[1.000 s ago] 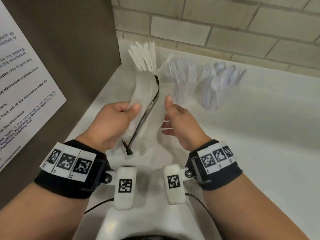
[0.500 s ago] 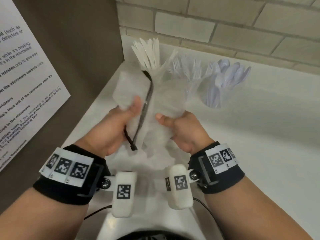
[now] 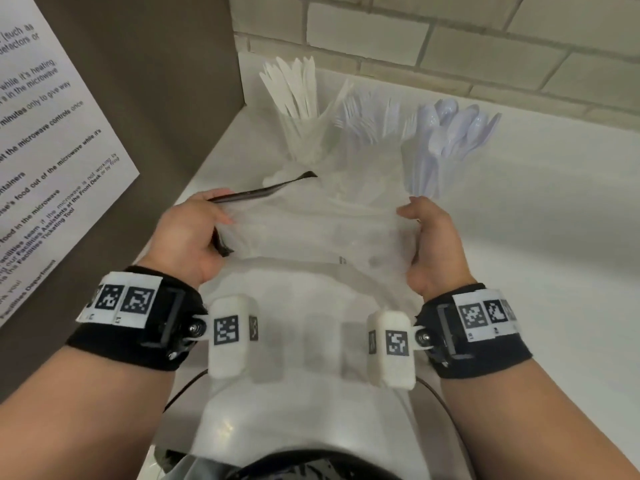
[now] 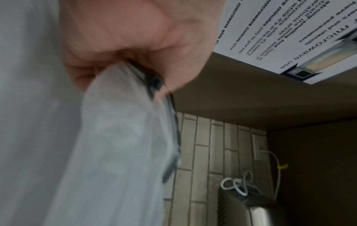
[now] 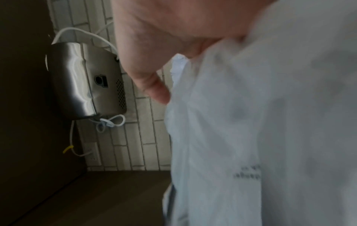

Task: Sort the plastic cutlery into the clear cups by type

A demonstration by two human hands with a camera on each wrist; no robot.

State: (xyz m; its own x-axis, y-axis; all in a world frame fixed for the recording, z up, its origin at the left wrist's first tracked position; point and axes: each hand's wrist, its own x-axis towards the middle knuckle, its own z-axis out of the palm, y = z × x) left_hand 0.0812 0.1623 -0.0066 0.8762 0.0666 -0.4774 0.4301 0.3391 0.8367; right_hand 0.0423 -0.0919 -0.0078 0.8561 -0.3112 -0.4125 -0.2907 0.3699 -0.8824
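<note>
Three clear cups stand at the back of the white counter: one with white knives point(image 3: 294, 95), one with clear forks point(image 3: 367, 123), one with pale spoons point(image 3: 450, 133). In front of them I hold a clear plastic bag point(image 3: 318, 233) with a black zip strip point(image 3: 263, 192), stretched wide between both hands. My left hand point(image 3: 194, 233) pinches the bag's left edge at the zip strip point(image 4: 154, 82). My right hand point(image 3: 433, 244) grips the bag's right edge point(image 5: 231, 107). The bag partly veils the cups' bases.
A brown cabinet wall point(image 3: 156, 98) with a printed microwave notice point(image 3: 45, 140) closes the left side. A brick wall point(image 3: 450, 46) runs behind the cups. The white counter point(image 3: 554, 237) extends to the right. A steel appliance point(image 5: 81, 79) with a white cord shows in the wrist views.
The bag has turned from upright and narrow to spread wide and level. My hands moved apart, the right one swinging out to the right with its edge of the bag.
</note>
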